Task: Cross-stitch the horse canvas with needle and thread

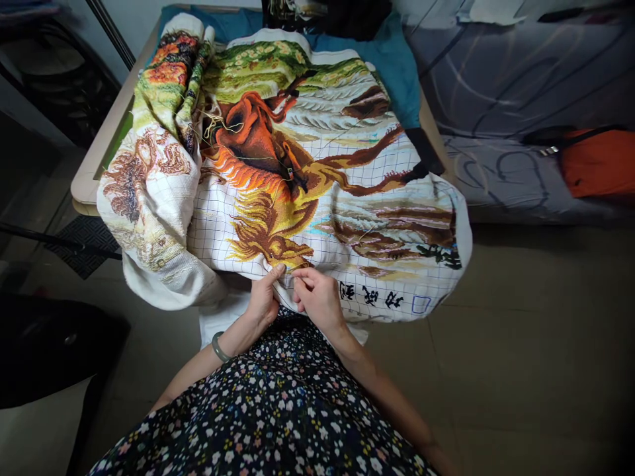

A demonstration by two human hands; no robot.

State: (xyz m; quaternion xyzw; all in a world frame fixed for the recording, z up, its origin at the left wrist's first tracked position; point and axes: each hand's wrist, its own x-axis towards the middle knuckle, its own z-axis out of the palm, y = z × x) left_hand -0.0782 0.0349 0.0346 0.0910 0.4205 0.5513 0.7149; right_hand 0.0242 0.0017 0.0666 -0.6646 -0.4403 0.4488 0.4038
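A large cross-stitch cloth (213,221) with a blue grid drapes over the table toward my lap. Stitched on it is an orange and yellow horse (278,225), its head lying by my fingers. My left hand (262,299) grips the near edge of the cloth, thumb on top and the other fingers hidden beneath. Just right of it, my right hand (320,299) is closed in a pinch at the cloth below the horse's muzzle. Whatever is between those fingertips is too small to make out. Loose threads (223,125) lie across the horse's body.
The cloth's left part is bunched into a thick roll (161,158) on the wooden-edged table (86,175). Teal fabric (404,86) lies underneath. Dark items (352,20) sit at the back. A grey patterned sofa (486,86) with an orange bag (600,162) stands to the right.
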